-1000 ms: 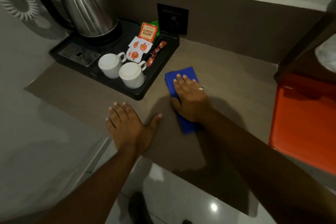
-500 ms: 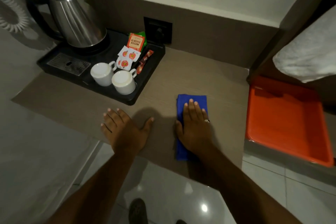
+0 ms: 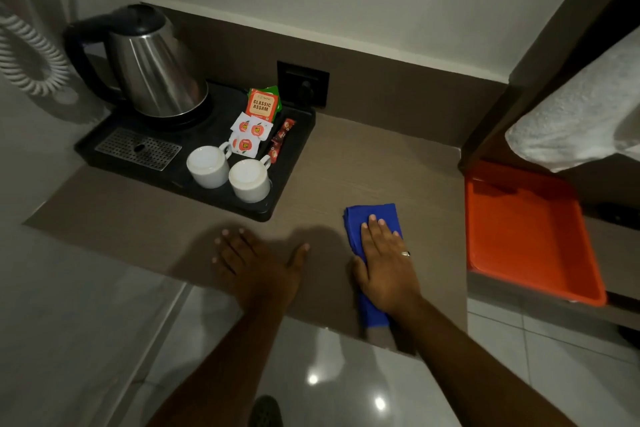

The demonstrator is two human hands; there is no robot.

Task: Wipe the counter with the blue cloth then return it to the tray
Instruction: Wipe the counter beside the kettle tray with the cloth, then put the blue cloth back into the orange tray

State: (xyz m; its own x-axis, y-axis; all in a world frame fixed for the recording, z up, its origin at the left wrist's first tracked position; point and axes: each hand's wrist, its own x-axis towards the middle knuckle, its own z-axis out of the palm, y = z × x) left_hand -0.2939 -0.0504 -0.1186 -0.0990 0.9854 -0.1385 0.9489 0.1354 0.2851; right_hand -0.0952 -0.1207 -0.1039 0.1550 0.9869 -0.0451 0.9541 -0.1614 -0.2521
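Blue cloth (image 3: 372, 218) is being pressed flat on the counter (image 3: 363, 163) under the open right hand (image 3: 384, 260), while the open left hand (image 3: 258, 262) is being rested palm-down beside it, apart from the orange tray (image 3: 526, 229).

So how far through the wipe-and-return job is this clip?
Mid-wipe. The right hand presses the folded blue cloth flat on the brown counter; the left hand rests flat beside it. Nothing shows how much is already wiped. Still left: returning the cloth to the empty orange plastic tray.
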